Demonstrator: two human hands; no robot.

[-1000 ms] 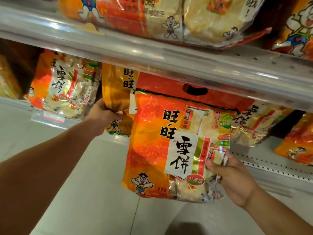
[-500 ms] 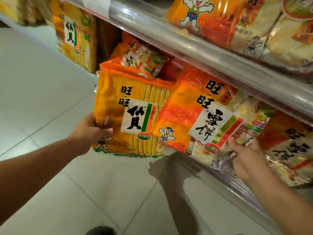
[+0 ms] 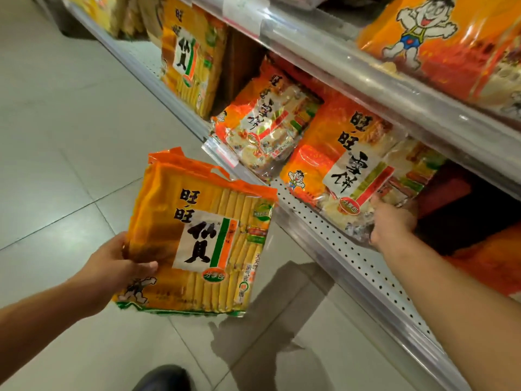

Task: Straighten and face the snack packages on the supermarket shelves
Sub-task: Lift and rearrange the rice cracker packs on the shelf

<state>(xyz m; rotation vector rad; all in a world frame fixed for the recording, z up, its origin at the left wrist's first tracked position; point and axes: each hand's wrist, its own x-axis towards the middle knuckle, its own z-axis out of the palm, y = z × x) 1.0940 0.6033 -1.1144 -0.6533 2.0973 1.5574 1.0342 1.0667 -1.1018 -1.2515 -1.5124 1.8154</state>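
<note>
Two hands | left hand (image 3: 112,266) fingers grip yellow package (image 3: 197,241) | right hand (image 3: 390,227) fingers hold orange package (image 3: 338,165)

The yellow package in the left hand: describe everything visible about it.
The yellow package is a large glossy plastic bag with an orange carry-handle top, a white label with black characters and a green stripe, and rows of long crackers showing through. The left hand grips its lower left edge, holding it front-up and slightly tilted over the floor, clear of the shelf.
</note>
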